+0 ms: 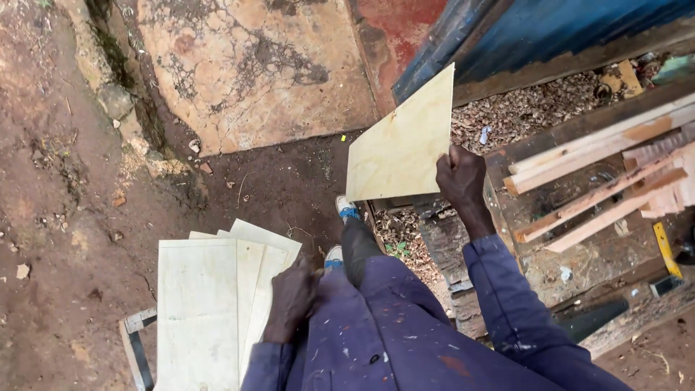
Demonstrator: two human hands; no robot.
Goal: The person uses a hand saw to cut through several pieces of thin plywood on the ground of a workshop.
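Observation:
My right hand [462,177] grips the right edge of a pale plywood panel [402,145], held up tilted over the ground near the workbench. My left hand [293,293] rests on the edge of a stack of several similar plywood panels [199,304] lying low at my left side. Both arms are in dark blue, paint-flecked sleeves. My legs in blue trousers and a blue-and-white shoe [346,208] show between the two hands.
A rough wooden workbench [579,253] at the right carries several timber strips [601,152] and a yellow tool [667,250]. Wood shavings [528,108] lie behind it by a blue wall. Bare dirt ground and a cracked concrete slab [253,65] lie ahead.

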